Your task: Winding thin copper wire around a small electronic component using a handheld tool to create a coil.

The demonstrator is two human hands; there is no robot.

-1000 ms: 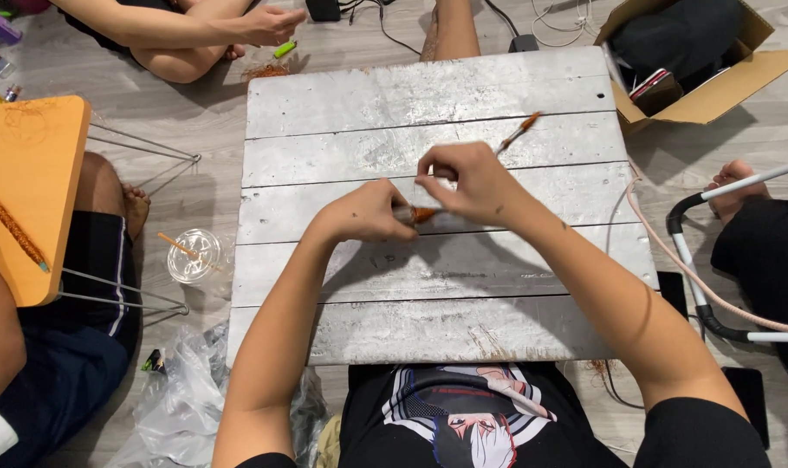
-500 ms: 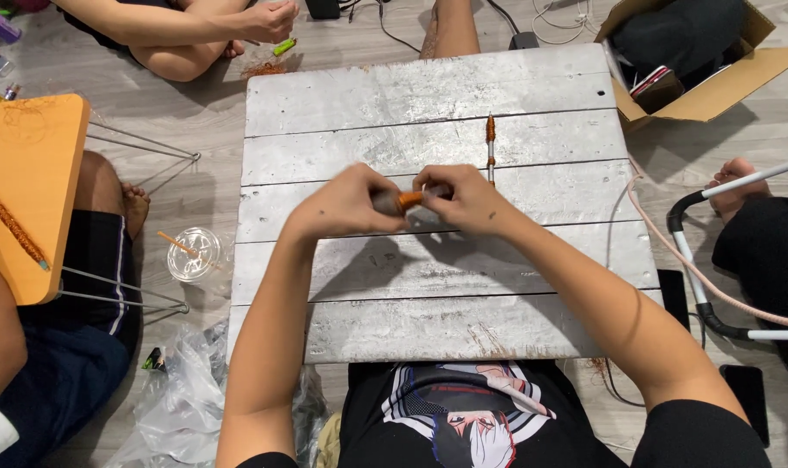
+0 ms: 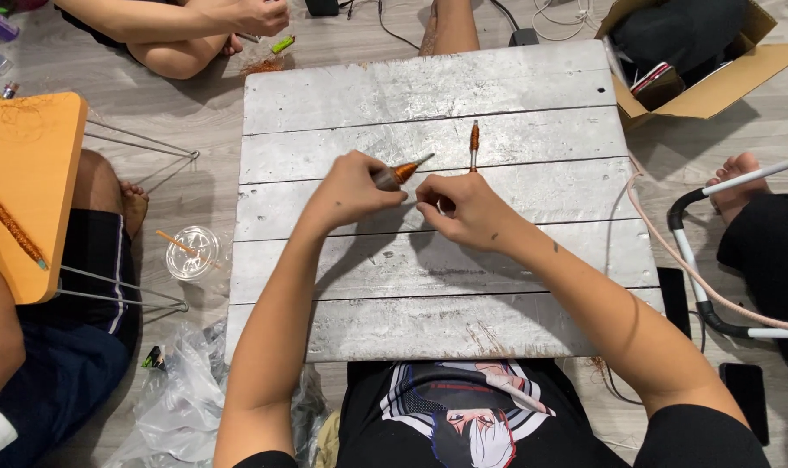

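My left hand (image 3: 352,192) pinches a short grey tool wound with orange copper wire (image 3: 400,172); its thin tip points up and right. My right hand (image 3: 460,210) sits just right of it, fingers curled and fingertips pinched near the tool's base. Anything between those fingertips is too small to make out. A second thin rod with an orange winding (image 3: 474,141) lies upright on the whitewashed plank table (image 3: 428,87), its lower end just above my right hand. Both forearms rest over the table.
An orange side table (image 3: 21,173) with a long wound rod stands at left, a plastic cup with a straw (image 3: 193,252) beside it. A cardboard box (image 3: 723,82) sits at top right, a dark phone (image 3: 675,300) and hose at right. Other people's legs ring the table.
My right hand has let go of the thin rod, which now lies on the table. Both hands came together, and the orange-wound tool is now tilted up in my left hand.
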